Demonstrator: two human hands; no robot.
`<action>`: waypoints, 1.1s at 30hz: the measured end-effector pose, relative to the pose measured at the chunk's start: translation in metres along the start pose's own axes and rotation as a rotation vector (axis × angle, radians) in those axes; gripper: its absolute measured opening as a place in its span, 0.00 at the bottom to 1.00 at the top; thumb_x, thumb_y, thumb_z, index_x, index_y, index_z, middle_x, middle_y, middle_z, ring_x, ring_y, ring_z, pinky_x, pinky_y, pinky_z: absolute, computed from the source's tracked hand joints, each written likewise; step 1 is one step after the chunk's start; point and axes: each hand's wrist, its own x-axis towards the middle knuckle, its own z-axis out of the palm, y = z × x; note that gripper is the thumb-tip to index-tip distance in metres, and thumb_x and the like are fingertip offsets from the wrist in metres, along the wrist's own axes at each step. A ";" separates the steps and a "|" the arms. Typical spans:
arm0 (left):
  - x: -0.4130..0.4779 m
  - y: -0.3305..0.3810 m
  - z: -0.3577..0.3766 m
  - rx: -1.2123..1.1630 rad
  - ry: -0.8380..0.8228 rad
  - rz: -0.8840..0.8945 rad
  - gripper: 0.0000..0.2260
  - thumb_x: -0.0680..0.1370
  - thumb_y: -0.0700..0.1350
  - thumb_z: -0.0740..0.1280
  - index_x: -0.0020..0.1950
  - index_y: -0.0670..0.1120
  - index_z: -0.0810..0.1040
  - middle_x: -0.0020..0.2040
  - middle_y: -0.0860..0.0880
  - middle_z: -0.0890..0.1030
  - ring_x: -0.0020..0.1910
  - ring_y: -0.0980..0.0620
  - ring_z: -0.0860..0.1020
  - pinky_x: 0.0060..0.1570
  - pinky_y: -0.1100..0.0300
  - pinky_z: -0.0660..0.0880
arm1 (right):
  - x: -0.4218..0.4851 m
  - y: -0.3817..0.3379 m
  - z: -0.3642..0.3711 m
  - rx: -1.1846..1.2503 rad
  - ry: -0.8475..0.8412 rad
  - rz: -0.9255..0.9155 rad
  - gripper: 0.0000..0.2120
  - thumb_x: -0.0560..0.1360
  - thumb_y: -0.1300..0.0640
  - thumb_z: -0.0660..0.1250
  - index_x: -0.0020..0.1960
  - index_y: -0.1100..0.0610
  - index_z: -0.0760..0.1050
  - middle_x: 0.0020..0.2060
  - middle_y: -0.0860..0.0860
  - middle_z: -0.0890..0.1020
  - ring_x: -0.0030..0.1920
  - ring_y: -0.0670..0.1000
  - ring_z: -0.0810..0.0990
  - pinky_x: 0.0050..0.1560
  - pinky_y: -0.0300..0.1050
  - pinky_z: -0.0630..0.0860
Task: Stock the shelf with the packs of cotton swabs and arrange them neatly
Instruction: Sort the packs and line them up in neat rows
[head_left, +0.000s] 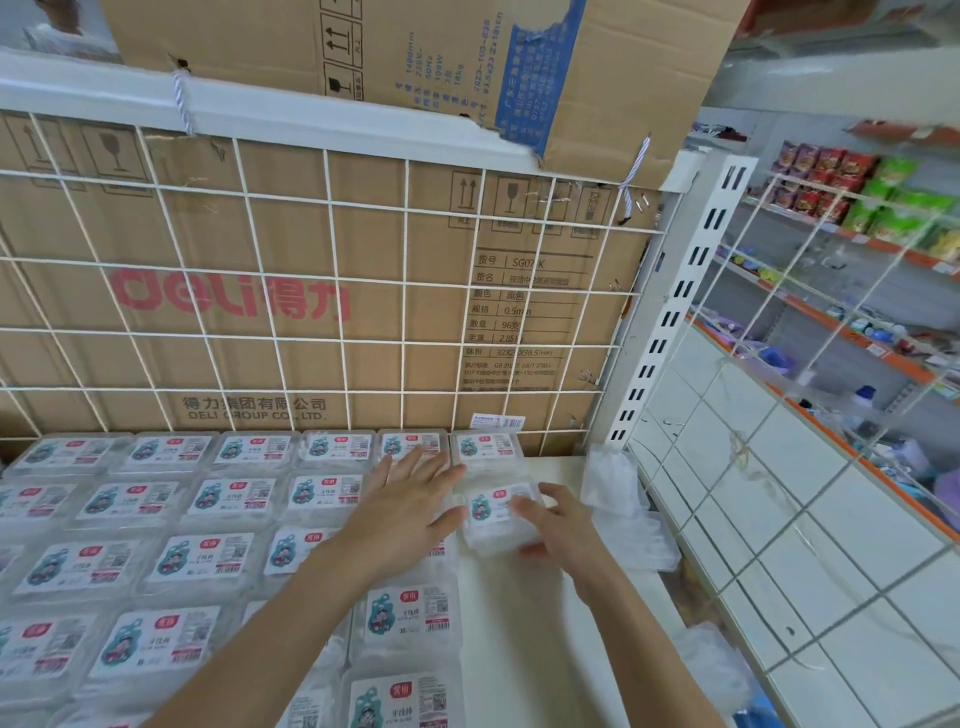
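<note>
The pack of cotton swabs (493, 512) is a small flat box of clear, shiny plastic. It has a white paper label with a little cartoon picture on it. It lies on the smooth white shelf (519, 623), near the back right corner. It is just in front of another pack (485, 447) that sits against the back.

The right hand (558, 525) holds it, with the fingers bent over its top and the thumb at its near edge. The left hand (410, 501) lies flat just beside it. Its fingers are straight and spread, and they press down on the packs next door.

To the left, the rows of packs (208, 556) cover the shelf side by side, all with their labels facing up. Some crumpled clear plastic bags (613, 480) lie at the right edge of the shelf.

Behind the packs stands a white wire grid (332, 260) of thin bars that make squares. Behind that is a brown cardboard box (234, 218) with red letters. A white metal post (680, 301) with dark slots stands at the right. Far off to the right are other shelves with bright snack bags (852, 197).
</note>
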 end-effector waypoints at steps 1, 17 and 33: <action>0.002 0.000 0.001 0.010 0.000 -0.005 0.25 0.82 0.58 0.47 0.78 0.55 0.46 0.78 0.54 0.45 0.76 0.53 0.40 0.72 0.51 0.35 | 0.003 -0.002 0.004 -0.003 0.003 -0.002 0.24 0.77 0.54 0.66 0.69 0.59 0.62 0.51 0.52 0.78 0.45 0.49 0.80 0.39 0.40 0.77; 0.007 -0.012 0.021 -0.005 0.032 0.008 0.49 0.53 0.71 0.14 0.73 0.58 0.34 0.76 0.56 0.37 0.74 0.55 0.34 0.70 0.51 0.31 | 0.034 0.011 0.006 -0.568 -0.097 -0.390 0.52 0.56 0.50 0.73 0.74 0.44 0.51 0.57 0.43 0.78 0.55 0.44 0.78 0.53 0.46 0.77; 0.009 -0.012 0.021 0.006 0.035 -0.005 0.54 0.51 0.71 0.14 0.75 0.57 0.35 0.77 0.55 0.37 0.74 0.54 0.34 0.72 0.50 0.32 | 0.033 0.003 0.013 -0.443 -0.116 -0.340 0.38 0.63 0.62 0.78 0.60 0.42 0.57 0.55 0.39 0.74 0.57 0.44 0.75 0.44 0.25 0.68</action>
